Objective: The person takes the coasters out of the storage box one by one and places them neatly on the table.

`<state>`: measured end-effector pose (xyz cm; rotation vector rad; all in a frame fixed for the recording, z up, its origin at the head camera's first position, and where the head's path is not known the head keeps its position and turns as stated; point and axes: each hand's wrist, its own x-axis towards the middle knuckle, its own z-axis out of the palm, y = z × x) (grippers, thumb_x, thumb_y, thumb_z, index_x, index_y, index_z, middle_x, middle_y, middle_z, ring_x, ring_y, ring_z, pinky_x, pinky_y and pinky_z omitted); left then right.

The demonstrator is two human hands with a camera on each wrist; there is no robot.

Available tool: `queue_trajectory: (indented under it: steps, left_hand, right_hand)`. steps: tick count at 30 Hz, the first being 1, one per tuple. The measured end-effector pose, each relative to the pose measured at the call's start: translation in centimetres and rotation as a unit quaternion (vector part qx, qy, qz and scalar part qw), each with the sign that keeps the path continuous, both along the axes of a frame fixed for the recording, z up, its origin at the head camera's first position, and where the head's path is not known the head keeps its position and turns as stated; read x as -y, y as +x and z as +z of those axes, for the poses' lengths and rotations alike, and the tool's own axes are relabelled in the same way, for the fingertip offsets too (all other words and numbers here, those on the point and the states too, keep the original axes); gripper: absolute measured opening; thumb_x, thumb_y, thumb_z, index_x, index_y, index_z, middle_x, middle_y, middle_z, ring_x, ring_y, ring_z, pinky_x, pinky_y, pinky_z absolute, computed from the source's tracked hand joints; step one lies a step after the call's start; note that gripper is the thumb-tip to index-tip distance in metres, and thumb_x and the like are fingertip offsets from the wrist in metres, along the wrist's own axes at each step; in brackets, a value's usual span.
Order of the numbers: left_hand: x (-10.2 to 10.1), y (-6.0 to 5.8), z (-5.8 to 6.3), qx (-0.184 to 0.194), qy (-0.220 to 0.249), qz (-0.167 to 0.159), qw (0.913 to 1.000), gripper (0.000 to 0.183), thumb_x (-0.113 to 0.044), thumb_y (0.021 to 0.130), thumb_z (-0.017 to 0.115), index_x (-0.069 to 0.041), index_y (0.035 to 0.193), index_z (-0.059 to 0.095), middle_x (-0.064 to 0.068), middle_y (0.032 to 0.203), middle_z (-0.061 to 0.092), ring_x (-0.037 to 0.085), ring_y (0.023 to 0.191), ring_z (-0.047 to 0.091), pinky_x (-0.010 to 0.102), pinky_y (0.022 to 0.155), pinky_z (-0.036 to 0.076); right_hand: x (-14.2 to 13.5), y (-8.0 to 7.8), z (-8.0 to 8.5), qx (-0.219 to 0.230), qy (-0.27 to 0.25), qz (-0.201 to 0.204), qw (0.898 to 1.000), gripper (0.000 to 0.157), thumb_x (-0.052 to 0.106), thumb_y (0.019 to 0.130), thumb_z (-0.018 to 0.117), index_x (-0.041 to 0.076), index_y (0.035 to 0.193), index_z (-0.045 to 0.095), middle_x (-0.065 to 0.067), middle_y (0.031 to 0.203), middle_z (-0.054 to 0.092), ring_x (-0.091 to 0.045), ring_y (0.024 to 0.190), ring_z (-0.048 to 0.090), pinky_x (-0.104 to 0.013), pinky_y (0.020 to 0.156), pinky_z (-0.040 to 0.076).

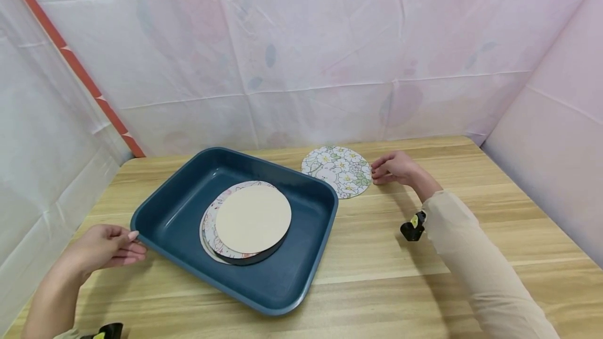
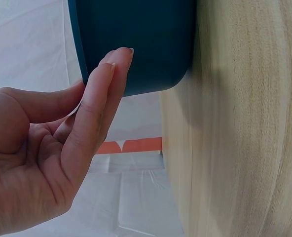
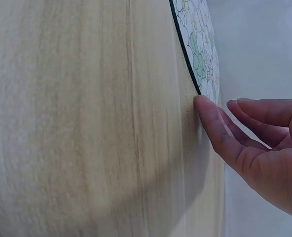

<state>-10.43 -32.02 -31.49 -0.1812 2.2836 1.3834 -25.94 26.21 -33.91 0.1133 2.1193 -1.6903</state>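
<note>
At the left corner of a dark blue rectangular basin [image 1: 179,252], my left hand [image 1: 105,247] pinches the rim, thumb on top and fingers against the outer wall [image 2: 151,44]. Inside the basin lies a loose stack of round mats: a plain cream one [image 1: 254,218] on top, a pink-patterned one [image 1: 212,224] under it, with a dark edge and another pale edge showing below. A round floral mat [image 1: 336,171] lies flat on the table behind the basin's right corner. My right hand [image 1: 395,168] is at its right edge, a fingertip [image 3: 202,101] touching the dark rim, other fingers apart.
Everything rests on a wood-grain table [image 1: 377,281]. A pale patterned cloth [image 1: 306,56] hangs behind it, with more cloth at both sides. An orange-red strip [image 1: 80,69] runs down the left corner. The basin's right corner stands close to the floral mat.
</note>
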Motion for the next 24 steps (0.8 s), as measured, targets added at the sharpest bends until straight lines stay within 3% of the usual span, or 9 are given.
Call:
queue_trajectory:
  steps: [16, 24]
  left_hand:
    - [0.1, 0.0, -0.2, 0.006, -0.001, 0.009, 0.9999, 0.029, -0.004, 0.099, 0.032, 0.02, 0.099, 0.048, 0.018, 0.085, 0.066, 0.024, 0.077, 0.066, 0.034, 0.07, 0.056]
    - [-0.1, 0.1, 0.1, 0.004, -0.003, 0.007, 1.0, 0.029, -0.004, 0.099, 0.031, 0.021, 0.1, 0.048, 0.017, 0.085, 0.066, 0.022, 0.076, 0.066, 0.033, 0.069, 0.056]
  right_hand:
    - [1.0, 0.0, 1.9, -0.022, 0.016, 0.037, 0.999, 0.039, -0.011, 0.088, 0.047, -0.021, 0.123, 0.034, -0.02, 0.102, 0.052, -0.025, 0.086, 0.059, -0.044, 0.089, 0.047]
    - [2.4, -0.2, 3.6, -0.052, 0.011, 0.063, 0.997, 0.029, -0.009, 0.089, 0.047, -0.018, 0.116, 0.041, -0.012, 0.091, 0.058, -0.027, 0.087, 0.059, -0.047, 0.085, 0.049]
